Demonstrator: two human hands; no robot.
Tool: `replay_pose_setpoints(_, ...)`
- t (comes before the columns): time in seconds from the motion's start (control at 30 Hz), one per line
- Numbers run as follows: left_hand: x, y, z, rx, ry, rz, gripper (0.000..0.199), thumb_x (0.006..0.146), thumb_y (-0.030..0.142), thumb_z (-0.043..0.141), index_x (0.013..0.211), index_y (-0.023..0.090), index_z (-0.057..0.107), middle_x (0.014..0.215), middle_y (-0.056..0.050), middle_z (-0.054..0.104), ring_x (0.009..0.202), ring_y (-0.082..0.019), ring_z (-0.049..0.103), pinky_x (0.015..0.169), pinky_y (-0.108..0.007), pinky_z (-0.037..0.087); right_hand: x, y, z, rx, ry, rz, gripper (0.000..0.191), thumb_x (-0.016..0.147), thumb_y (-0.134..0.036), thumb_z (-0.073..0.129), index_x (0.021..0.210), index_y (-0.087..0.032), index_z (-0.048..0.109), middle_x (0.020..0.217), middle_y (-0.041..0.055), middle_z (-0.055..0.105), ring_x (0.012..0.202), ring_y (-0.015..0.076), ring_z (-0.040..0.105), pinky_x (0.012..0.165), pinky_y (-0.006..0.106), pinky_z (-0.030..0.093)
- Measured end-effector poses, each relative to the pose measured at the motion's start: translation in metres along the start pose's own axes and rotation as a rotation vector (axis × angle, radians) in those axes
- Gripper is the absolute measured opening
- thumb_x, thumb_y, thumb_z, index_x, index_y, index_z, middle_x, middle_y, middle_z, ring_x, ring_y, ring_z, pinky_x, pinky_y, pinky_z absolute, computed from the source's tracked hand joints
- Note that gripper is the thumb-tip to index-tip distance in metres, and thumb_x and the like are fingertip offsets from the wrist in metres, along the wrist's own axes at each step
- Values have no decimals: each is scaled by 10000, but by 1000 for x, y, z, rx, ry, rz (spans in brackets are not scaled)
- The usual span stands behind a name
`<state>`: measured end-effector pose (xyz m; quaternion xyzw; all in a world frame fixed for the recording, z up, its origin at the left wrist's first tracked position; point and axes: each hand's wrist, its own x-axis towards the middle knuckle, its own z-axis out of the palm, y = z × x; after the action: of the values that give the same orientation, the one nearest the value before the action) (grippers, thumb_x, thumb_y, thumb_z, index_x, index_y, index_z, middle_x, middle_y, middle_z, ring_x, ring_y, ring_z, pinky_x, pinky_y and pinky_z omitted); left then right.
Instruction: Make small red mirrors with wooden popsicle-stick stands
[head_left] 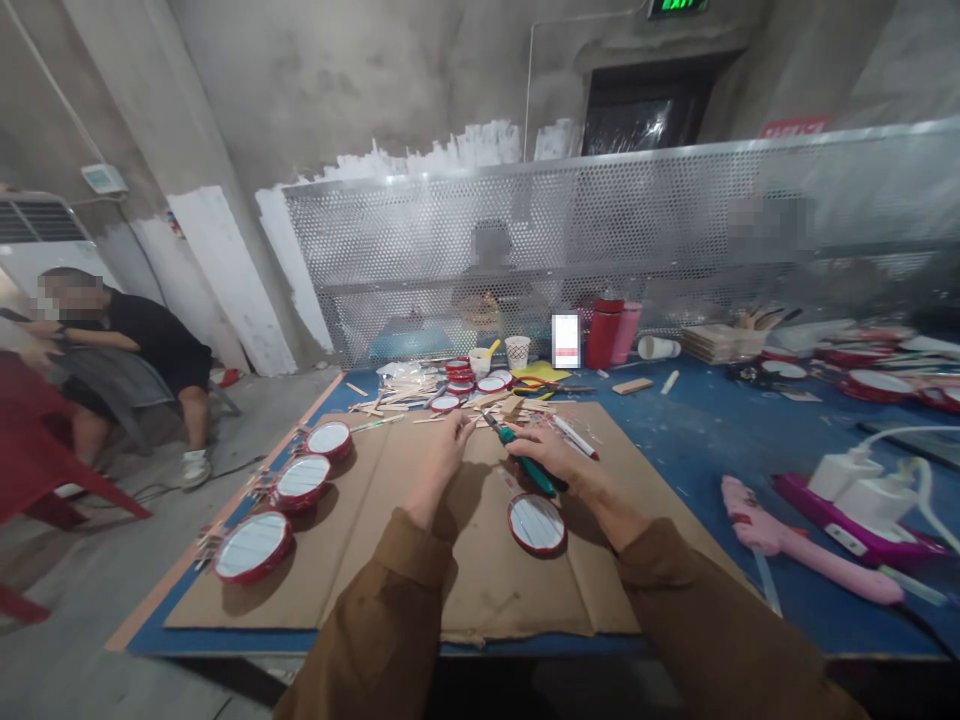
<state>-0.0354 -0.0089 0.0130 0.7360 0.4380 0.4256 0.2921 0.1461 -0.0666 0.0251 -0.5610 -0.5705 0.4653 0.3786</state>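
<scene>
My right hand [553, 452] is wrapped round green-handled pliers [534, 474], whose dark jaws point up and left toward my left hand. The fingertips of my left hand [447, 450] are pinched together close to the jaws; whatever they hold is too small to make out. Below the pliers a small round red-rimmed drum [537, 524] with a pale face lies on the cardboard sheet [480, 600]. Past my hands is a pile of thin wooden sticks [397, 393]. A red-and-white marker [576, 437] lies right of the pliers.
Several red-rimmed drums [253, 546] stand along the cardboard's left side. A pink glue gun [814, 555] and a purple power strip [862, 535] with white plugs lie at right. Cups [517, 351], a red bottle [604, 335] and a lit phone [566, 341] stand before a perforated metal screen [405, 250]. A person [150, 335] sits far left.
</scene>
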Motion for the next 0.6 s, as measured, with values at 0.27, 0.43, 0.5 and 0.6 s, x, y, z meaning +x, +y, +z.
replay_pose_setpoints(0.27, 0, -2, 1, -65, -44, 13, 137, 842, 236, 470, 728, 181, 521, 718, -18, 551, 709, -162, 495, 711, -275, 403, 8, 5, -2, -115, 42, -118, 199, 655, -357, 604, 670, -176, 685, 1110, 25, 684, 681, 145, 605, 540, 233, 441)
replay_pose_setpoints(0.43, 0, 1, -1, -102, -59, 10, 116, 829, 229, 479, 778, 185, 573, 747, -30, 585, 741, -181, 531, 728, -294, 434, 1, -1, 0, 53, 5, -5, 181, 638, -329, 616, 705, -164, 654, 743, 36, 704, 474, 115, 540, 428, 231, 410)
replay_pose_setpoints(0.5, -1, 3, -1, -120, -58, 2, 109, 822, 218, 489, 780, 185, 585, 758, -34, 600, 755, -184, 543, 749, -297, 446, -2, -3, 0, 145, -53, 32, 166, 643, -317, 609, 718, -170, 624, 559, 2, 625, 424, 120, 523, 405, 232, 409)
replay_pose_setpoints(0.6, -1, 4, 2, -138, -45, 1, 119, 826, 206, 485, 787, 182, 595, 785, -42, 620, 780, -184, 558, 785, -303, 453, -3, -2, -1, 234, -115, 40, 149, 655, -303, 616, 733, -179, 585, 507, -19, 581, 439, 123, 549, 418, 221, 437)
